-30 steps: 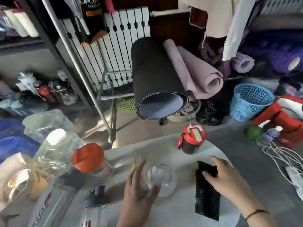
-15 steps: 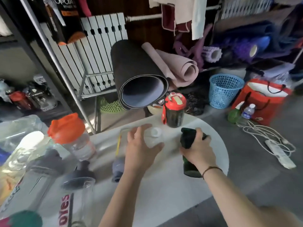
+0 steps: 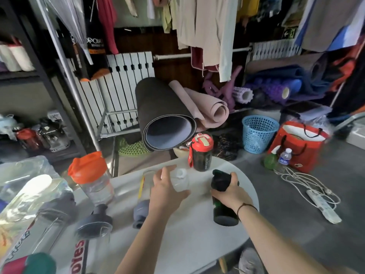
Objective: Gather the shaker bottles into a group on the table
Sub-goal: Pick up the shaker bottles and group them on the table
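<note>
1. Black shaker bottle [image 3: 224, 202] is standing upright near the counter's right edge.
2. Red-lidded dark bottle [image 3: 201, 152] is standing upright at the far edge.
3. Orange-lidded clear bottle [image 3: 92, 177] is standing at left.
4. Small clear bottle [image 3: 180, 179] is sitting between them.

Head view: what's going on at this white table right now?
A person is collecting shaker bottles on the white table. The right hand has its grip around a black bottle standing upright near the right edge. The left hand is on a small clear bottle at mid-table. A red-lidded bottle stands at the far edge; an orange-lidded shaker and other clear ones stand to the left, not yet grouped.
</note>
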Demonstrator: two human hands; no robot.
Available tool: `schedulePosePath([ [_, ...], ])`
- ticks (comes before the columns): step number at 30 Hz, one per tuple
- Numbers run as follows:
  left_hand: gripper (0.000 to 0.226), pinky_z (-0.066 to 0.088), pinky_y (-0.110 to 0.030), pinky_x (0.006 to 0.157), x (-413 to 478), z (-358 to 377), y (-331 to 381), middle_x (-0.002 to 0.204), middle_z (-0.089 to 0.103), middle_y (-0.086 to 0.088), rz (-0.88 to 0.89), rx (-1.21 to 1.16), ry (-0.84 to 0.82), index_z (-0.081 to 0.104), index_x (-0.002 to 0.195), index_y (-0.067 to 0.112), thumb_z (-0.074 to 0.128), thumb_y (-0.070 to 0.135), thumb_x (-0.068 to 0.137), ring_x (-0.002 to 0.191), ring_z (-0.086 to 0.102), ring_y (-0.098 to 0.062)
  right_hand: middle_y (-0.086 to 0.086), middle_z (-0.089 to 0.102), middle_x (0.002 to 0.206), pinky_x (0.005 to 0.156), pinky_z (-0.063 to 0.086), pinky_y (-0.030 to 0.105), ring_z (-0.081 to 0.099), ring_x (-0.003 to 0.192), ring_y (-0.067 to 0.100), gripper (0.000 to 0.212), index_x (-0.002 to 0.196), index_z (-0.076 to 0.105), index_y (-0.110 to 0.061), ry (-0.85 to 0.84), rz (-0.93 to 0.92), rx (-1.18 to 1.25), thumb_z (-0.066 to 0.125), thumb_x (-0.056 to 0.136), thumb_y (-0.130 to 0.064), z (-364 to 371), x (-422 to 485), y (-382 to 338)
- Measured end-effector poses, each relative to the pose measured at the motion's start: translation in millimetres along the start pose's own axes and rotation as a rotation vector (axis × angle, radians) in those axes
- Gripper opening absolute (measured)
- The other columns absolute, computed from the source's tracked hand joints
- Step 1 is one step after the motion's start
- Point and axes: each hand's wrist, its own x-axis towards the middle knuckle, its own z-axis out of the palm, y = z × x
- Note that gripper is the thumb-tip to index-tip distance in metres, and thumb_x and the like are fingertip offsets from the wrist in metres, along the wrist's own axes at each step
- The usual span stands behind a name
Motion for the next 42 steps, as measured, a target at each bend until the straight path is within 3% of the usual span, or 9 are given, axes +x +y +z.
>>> schedulePosePath([
  [8, 0.089, 0.036, -0.026, 0.093, 5, 0, 3, 0.136, 0.038, 0.0, -0.003, -0.021, 0.056, 0.032, 0.138, 0.043, 0.082, 0.035, 0.065, 0.129, 0.04, -0.02, 0.003, 0.064, 0.108, 0.081, 0.052, 0.038, 0.063, 0.085, 0.026, 0.097, 0.141, 0.007, -0.038, -0.066, -0.062, 0.162, 0.063, 0.067, -0.067, -9, 8, 20],
  [11, 0.091, 0.041, -0.036, 0.1, 21, -5, 7, 0.133, 0.04, -0.001, -0.032, -0.079, 0.108, 0.032, 0.137, 0.043, 0.084, 0.037, 0.062, 0.126, 0.044, -0.024, 0.0, 0.063, 0.109, 0.086, 0.051, 0.04, 0.063, 0.092, 0.027, 0.095, 0.14, 0.01, -0.041, -0.056, -0.095, 0.286, 0.07, 0.068, -0.057, -21, 15, 30],
  [14, 0.097, 0.035, -0.028, 0.091, 43, -11, 17, 0.138, 0.038, -0.002, -0.007, -0.088, 0.142, 0.03, 0.14, 0.038, 0.086, 0.031, 0.062, 0.119, 0.042, -0.018, -0.002, 0.056, 0.119, 0.087, 0.041, 0.033, 0.059, 0.109, 0.03, 0.108, 0.147, 0.002, -0.038, 0.033, -0.156, 0.518, 0.078, 0.071, -0.04, -32, 26, 31],
  [18, 0.1, 0.036, -0.03, 0.092, 76, -10, 28, 0.14, 0.038, -0.005, -0.004, -0.069, 0.112, 0.029, 0.141, 0.04, 0.087, 0.028, 0.061, 0.108, 0.037, -0.013, -0.01, 0.051, 0.115, 0.087, 0.035, 0.03, 0.051, 0.102, 0.014, 0.116, 0.149, 0.006, -0.033, 0.129, -0.294, 0.675, 0.085, 0.066, -0.021, -35, 38, 16],
  [23, 0.1, 0.034, -0.03, 0.09, 102, 6, 31, 0.142, 0.033, -0.008, -0.05, -0.042, 0.023, 0.026, 0.143, 0.042, 0.085, 0.026, 0.064, 0.109, 0.034, -0.015, -0.011, 0.058, 0.108, 0.068, 0.04, 0.005, 0.058, 0.09, 0.007, 0.098, 0.134, 0.03, -0.034, 0.099, -0.408, 0.688, 0.088, 0.058, -0.01, -29, 45, 5],
  [27, 0.102, 0.035, -0.027, 0.084, 109, 21, 26, 0.141, 0.037, -0.007, -0.08, -0.03, 0.028, 0.025, 0.143, 0.042, 0.086, 0.027, 0.063, 0.112, 0.038, -0.016, -0.007, 0.061, 0.117, 0.078, 0.042, 0.016, 0.059, 0.107, 0.014, 0.093, 0.122, 0.031, -0.04, 0.017, -0.463, 0.66, 0.088, 0.054, -0.011, -30, 54, 7],
  [31, 0.102, 0.036, -0.022, 0.076, 113, 28, 24, 0.141, 0.037, -0.008, -0.096, -0.047, 0.048, 0.022, 0.145, 0.042, 0.084, 0.028, 0.066, 0.117, 0.043, -0.021, -0.011, 0.059, 0.116, 0.068, 0.04, 0.002, 0.058, 0.103, 0.01, 0.094, 0.127, 0.034, -0.037, 0.001, -0.525, 0.579, 0.088, 0.054, -0.012, -37, 56, 13],
  [37, 0.105, 0.037, -0.029, 0.083, 119, 33, 26, 0.145, 0.032, -0.005, -0.102, -0.081, 0.038, 0.017, 0.146, 0.044, 0.084, 0.027, 0.067, 0.128, 0.04, -0.024, -0.024, 0.053, 0.118, 0.087, 0.045, 0.027, 0.056, 0.108, 0.005, 0.099, 0.114, 0.036, -0.057, 0.036, -0.497, 0.579, 0.091, 0.042, -0.018, -38, 65, 34],
  [42, 0.109, 0.036, -0.029, 0.089, 122, 38, 26, 0.146, 0.028, -0.005, -0.095, -0.104, 0.029, 0.014, 0.147, 0.045, 0.084, 0.025, 0.066, 0.131, 0.037, -0.023, -0.006, 0.061, 0.12, 0.091, 0.046, 0.034, 0.059, 0.109, 0.018, 0.1, 0.122, 0.037, -0.043, 0.014, -0.415, 0.615, 0.092, 0.045, -0.01, -43, 71, 51],
])
